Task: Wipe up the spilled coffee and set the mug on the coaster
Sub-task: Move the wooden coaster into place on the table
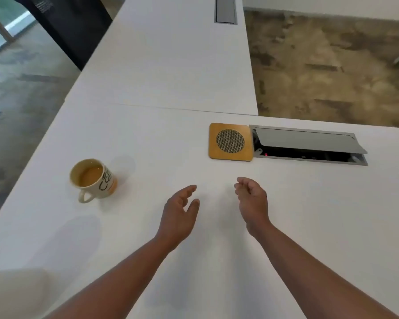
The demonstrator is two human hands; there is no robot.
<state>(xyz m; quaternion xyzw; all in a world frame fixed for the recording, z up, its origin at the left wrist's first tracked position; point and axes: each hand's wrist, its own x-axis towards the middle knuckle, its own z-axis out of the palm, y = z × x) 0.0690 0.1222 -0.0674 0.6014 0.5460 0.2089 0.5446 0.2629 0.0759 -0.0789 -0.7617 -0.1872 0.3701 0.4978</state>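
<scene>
A person's left hand (pixel 179 207) and right hand (pixel 251 195) are hovering over a white counter (pixel 148 139), fingers loosely curled, holding nothing. A cream coffee mug (pixel 93 179) is sitting upright, well left of the wooden coaster (pixel 230 142), which is lying beside an open cable hatch (pixel 309 143).

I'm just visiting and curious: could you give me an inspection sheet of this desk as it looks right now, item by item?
Surface: white table, no spill visible.
Job's things: mug upright, holding coffee, standing on the table off to the left; wooden coaster bare, beside the cable hatch.
Clutter: nothing seen.
Hands: left hand and right hand both relaxed, holding nothing.
Cables: none on the table; hatch lid is open, its inside too dark to tell.
Surroundings: patterned floor; second hatch further away.
</scene>
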